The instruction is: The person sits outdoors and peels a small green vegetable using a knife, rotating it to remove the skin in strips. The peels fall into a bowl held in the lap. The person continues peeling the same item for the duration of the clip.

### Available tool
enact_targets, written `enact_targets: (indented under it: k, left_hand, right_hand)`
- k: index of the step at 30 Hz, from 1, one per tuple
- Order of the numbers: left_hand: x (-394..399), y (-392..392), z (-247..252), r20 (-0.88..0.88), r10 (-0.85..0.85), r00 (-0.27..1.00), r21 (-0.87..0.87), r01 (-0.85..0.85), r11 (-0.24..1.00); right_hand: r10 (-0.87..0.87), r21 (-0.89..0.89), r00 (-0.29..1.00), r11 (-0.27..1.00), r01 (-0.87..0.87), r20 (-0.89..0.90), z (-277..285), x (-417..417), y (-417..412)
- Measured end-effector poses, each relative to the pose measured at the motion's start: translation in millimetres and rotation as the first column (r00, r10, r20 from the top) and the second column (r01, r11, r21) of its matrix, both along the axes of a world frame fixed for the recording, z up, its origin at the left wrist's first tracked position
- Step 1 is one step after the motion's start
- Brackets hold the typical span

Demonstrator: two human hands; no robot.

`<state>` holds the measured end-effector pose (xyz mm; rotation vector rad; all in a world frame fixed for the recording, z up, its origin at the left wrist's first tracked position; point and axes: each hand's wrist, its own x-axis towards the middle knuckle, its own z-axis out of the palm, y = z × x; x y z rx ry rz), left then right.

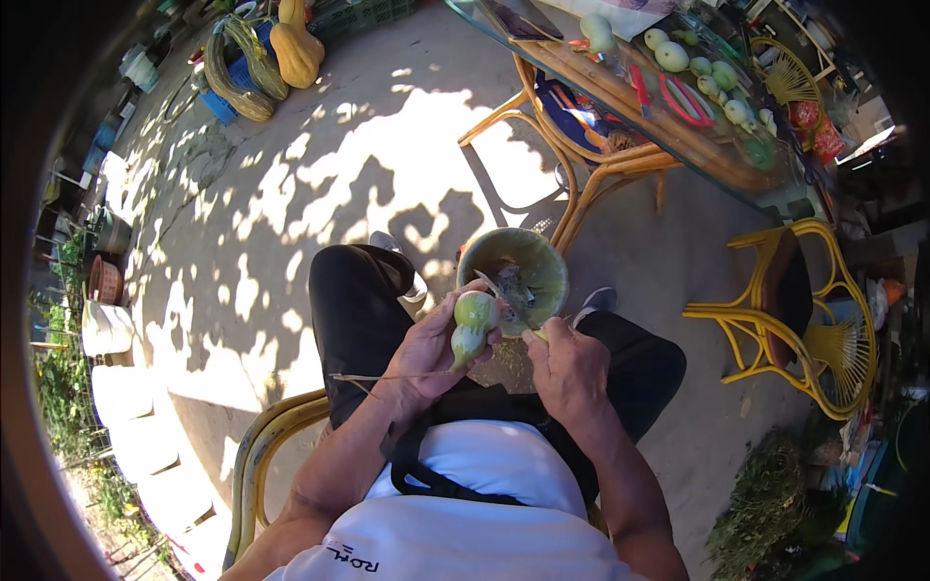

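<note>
My left hand is closed around a small green bottle gourd, whose pale, scraped-looking patches show on the upper bulb. A long dry stem runs from its narrow end across my wrist. In my right hand is a knife, its handle mostly hidden by the fingers. The blade points up and left, close to the far side of the gourd; whether it touches the skin I cannot tell. Between my knees stands a round bucket, with dark scraps and some litter at the bottom, just beyond both hands.
A glass-topped rattan table at the upper right bears several gourds and red-handled scissors. A rattan chair stands at right. Squashes lie by a blue crate at upper left. Cut greenery lies lower right.
</note>
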<state>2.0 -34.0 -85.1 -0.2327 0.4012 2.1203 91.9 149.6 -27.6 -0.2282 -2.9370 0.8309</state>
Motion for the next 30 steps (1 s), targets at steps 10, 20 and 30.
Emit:
enact_targets:
  k: [10, 20, 30]
  left_hand:
    - [-0.5, -4.0, -12.0, 0.073, 0.057, 0.996, 0.098, -0.064, 0.993]
    - [10.6, -0.5, -0.7, 0.119, 0.040, 0.992, 0.089, -0.051, 0.995]
    - [3.6, 2.5, 13.9, 0.194, 0.063, 0.979, 0.046, -0.073, 0.996]
  right_hand:
    - [0.107, -0.078, 0.992, 0.991, -0.112, -0.063, -9.8, 7.8, -18.3]
    - [0.151, 0.045, 0.982, 0.988, -0.147, -0.109, -6.9, 4.2, -4.5]
    - [0.097, -0.062, 0.984, 0.992, -0.107, -0.147, -0.1, 10.4, 2.1]
